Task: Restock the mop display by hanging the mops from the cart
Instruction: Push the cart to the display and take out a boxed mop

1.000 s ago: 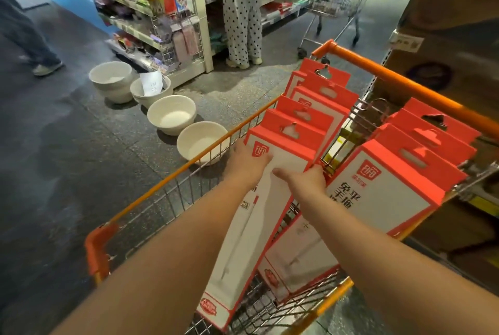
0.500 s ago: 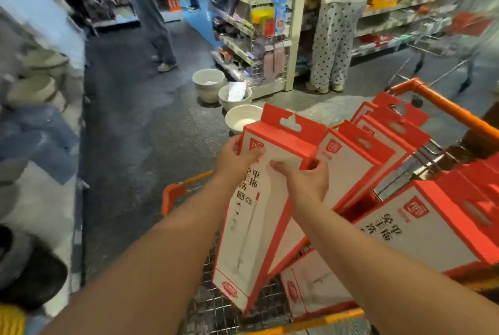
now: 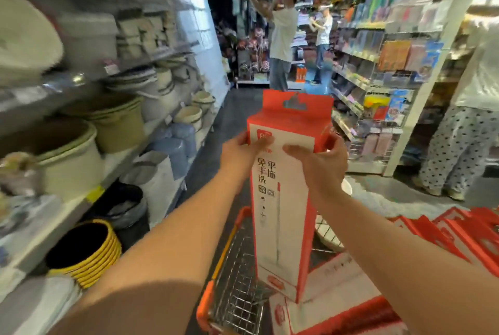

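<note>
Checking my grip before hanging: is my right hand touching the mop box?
Touching. The head view shows the right hand gripping the mop box near its top: thumb on the white front, fingers wrapped round its right side.

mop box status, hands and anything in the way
Left hand and right hand both grip tall red-and-white cardboard mop box near its top. Box upright, lower end over orange-framed wire cart. Mop display not in view.
</note>
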The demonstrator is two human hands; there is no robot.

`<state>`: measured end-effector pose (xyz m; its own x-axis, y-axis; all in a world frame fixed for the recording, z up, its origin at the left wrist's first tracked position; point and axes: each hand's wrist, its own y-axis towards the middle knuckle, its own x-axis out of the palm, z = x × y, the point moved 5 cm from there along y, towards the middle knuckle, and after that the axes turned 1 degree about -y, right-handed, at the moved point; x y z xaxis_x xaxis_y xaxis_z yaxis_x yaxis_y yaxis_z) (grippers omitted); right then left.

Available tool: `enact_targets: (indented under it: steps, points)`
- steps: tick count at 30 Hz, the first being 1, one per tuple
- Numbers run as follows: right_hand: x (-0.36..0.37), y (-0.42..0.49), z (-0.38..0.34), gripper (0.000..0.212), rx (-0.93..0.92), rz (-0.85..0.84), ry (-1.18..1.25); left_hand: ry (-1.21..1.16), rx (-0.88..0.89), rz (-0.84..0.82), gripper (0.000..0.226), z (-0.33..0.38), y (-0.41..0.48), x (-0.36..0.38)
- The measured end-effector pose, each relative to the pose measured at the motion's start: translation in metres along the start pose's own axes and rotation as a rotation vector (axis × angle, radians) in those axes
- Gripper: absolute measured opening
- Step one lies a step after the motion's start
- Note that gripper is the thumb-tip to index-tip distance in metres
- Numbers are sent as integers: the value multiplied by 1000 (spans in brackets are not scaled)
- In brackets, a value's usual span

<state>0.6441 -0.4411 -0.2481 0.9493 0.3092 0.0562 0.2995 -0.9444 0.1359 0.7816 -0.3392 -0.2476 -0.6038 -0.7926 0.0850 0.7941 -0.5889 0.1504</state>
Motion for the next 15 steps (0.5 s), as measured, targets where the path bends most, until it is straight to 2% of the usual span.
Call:
enact_targets:
  steps: [6,10,12,15]
  points:
    - [32,-21,-79,67,-166,-142,108,-113,154,159,9,71,-22,-40]
    - [65,-45,-130,71,-228,-226,151,-174,227,283,17,125,-43,-82]
    - [80,-57,-148,71,-255,-282,160,-193,234,290,23,142,-54,-100]
    - [98,-77,-168,53,-260,-360,247,-253,201,288,21,156,-68,-119]
